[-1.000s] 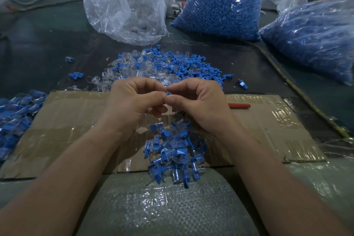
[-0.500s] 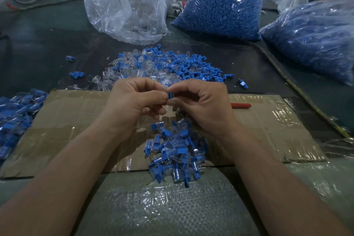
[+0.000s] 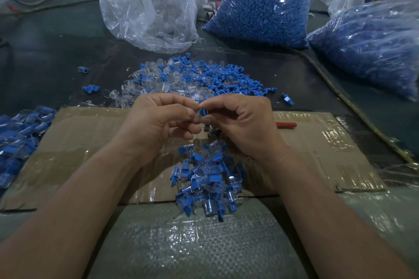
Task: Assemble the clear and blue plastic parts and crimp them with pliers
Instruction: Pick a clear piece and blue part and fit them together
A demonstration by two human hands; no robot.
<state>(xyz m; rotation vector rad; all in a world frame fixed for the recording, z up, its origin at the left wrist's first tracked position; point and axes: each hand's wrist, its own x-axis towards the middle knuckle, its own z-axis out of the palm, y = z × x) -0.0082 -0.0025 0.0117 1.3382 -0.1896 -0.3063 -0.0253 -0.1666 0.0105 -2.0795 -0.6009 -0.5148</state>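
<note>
Dark table [image 3: 56, 56], bagged blue parts [image 3: 263, 2]

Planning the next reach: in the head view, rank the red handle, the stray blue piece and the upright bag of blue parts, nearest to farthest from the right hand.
1. Red handle, on the cardboard just right of the right hand.
2. Stray blue piece, farther out on the dark table.
3. Upright bag of blue parts, far back.

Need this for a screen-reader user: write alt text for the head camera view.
A left hand and a right hand pinch a small blue part between them above a cardboard sheet. Beneath them lie assembled blue-and-clear pieces, a loose parts heap beyond, bags of blue parts behind.
</note>
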